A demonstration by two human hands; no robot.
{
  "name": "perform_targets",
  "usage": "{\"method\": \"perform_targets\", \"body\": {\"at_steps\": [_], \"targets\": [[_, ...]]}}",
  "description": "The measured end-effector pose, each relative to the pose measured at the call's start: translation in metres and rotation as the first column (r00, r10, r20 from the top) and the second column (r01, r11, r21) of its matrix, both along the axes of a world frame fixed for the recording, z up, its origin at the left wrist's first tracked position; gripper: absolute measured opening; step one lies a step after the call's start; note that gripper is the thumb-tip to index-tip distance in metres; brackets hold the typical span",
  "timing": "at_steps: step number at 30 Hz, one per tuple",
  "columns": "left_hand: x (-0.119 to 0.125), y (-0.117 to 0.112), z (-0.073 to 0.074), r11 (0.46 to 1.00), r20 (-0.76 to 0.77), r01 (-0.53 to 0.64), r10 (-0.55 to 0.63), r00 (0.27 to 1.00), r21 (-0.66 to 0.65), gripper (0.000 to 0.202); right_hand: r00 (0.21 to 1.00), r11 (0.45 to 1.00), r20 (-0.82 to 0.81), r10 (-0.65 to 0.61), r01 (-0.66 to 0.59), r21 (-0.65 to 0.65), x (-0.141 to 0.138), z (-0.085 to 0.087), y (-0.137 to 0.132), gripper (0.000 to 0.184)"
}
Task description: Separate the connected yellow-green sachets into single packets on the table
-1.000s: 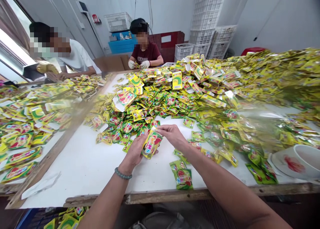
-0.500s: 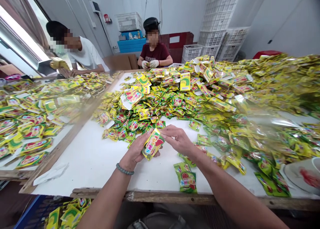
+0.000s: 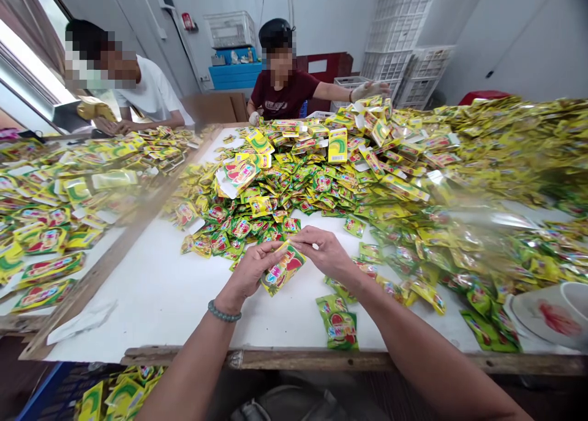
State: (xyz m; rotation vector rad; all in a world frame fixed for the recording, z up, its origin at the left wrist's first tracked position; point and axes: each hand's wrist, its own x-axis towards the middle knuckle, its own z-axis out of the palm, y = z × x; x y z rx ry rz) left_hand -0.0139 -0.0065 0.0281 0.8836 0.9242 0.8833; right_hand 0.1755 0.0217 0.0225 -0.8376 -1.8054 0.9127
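Observation:
My left hand [image 3: 250,273] and my right hand [image 3: 327,252] both pinch the top edge of a yellow-green snack packet [image 3: 281,270] held just above the white table [image 3: 160,298]. A bead bracelet [image 3: 223,312] circles my left wrist. Right behind my hands rises a big heap of the same packets [image 3: 349,170]. Two green packets [image 3: 339,323] lie on the table below my right forearm.
A second table at the left carries more packets [image 3: 55,219]. Two people sit at the far end; one in a dark red shirt [image 3: 285,93] stretches a gloved hand [image 3: 367,90] over the heap. A white bowl [image 3: 558,314] stands at the right. White crates [image 3: 395,47] are stacked behind.
My hands have stayed on the packet, tilting it a little flatter. The person in the dark red shirt has reached an arm out to the right over the heap.

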Motion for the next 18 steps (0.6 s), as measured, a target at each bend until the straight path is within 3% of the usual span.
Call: {"method": "perform_targets", "body": {"at_steps": [5,10,15,18], "targets": [[0.002,0.000,0.002,0.989,0.032,-0.147,0.147,0.989,0.015,0.047,0.999,1.000,0.034,0.022,-0.022,0.002,-0.009,-0.001,-0.010,0.029],[0.006,-0.001,0.001,0.963,0.063,-0.260,0.255,0.965,0.074,0.046,0.989,0.987,0.019,-0.144,0.142,0.068,-0.033,-0.010,-0.025,0.041],[0.001,-0.003,0.000,0.977,0.000,-0.195,0.196,0.981,0.080,0.060,0.980,0.989,0.134,-0.146,0.139,0.059,-0.038,-0.018,-0.028,0.033],[-0.025,-0.011,0.013,0.994,-0.255,-0.054,0.077,0.964,0.095,0.063,0.963,0.999,0.270,-0.013,0.000,0.047,-0.038,-0.029,-0.024,0.027]]}}
